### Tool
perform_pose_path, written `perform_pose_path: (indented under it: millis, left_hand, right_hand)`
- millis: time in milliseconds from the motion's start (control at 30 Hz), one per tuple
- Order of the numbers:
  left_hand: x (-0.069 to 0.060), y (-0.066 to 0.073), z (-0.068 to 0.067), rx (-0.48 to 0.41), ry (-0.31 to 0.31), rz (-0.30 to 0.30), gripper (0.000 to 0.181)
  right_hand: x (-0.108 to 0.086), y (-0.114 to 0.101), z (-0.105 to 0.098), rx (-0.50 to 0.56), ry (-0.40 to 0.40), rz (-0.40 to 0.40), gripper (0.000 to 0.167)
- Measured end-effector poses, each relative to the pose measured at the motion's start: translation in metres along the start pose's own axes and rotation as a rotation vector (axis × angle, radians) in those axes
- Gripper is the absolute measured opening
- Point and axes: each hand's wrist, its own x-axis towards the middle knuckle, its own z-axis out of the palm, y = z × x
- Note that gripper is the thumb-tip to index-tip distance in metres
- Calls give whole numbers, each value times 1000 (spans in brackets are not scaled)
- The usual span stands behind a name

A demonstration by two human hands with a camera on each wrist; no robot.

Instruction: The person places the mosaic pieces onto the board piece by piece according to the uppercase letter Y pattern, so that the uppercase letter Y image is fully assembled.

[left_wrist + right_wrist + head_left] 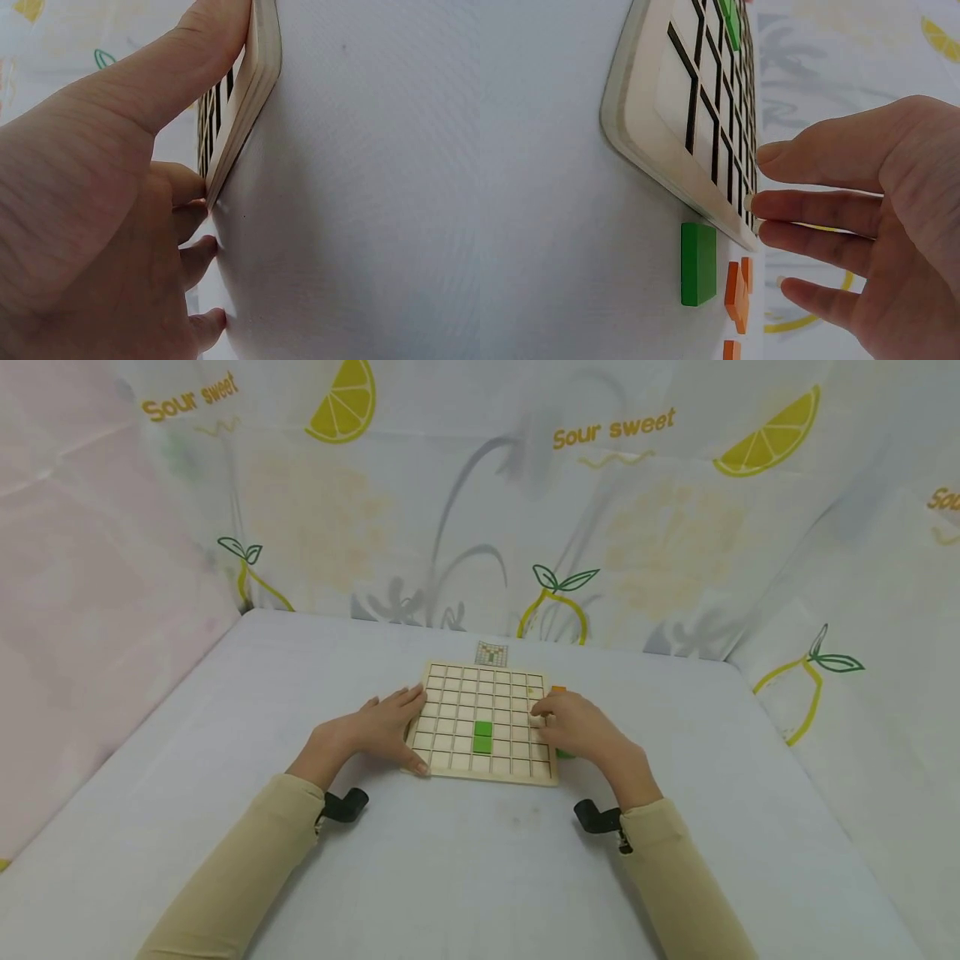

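Gridded board (457, 710) on desk (480, 877), two green squares (482, 745) in adjacent cells. Left grip (382, 727) spread along left edge; right grip (581, 724) at right edge, thumb apart from fingers, nothing visibly pinched. Best: brace board lightly, take loose green block (697, 266) by its sides, lower squarely.

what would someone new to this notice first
Probably the two bright green squares, touching on the pale gridded board. The left hand touches the board's left side, and the right hand is at its right. High on the backdrop, yellow lemon slices also catch the eye.
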Motion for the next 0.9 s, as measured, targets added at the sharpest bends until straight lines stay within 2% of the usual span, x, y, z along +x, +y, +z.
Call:
perform_pose_path:
  millis: [400, 600, 900]
  left_hand:
    - [0, 0, 0, -6, 3, -5, 128]
    - [1, 0, 1, -11, 5, 2, 128]
    - [-2, 0, -2, -17, 2, 7, 127]
  right_hand:
    - [-4, 3, -6, -49, -42, 44, 34]
    - [-5, 5, -9, -76, -80, 41, 20]
    - [-5, 12, -7, -68, -123, 52, 22]
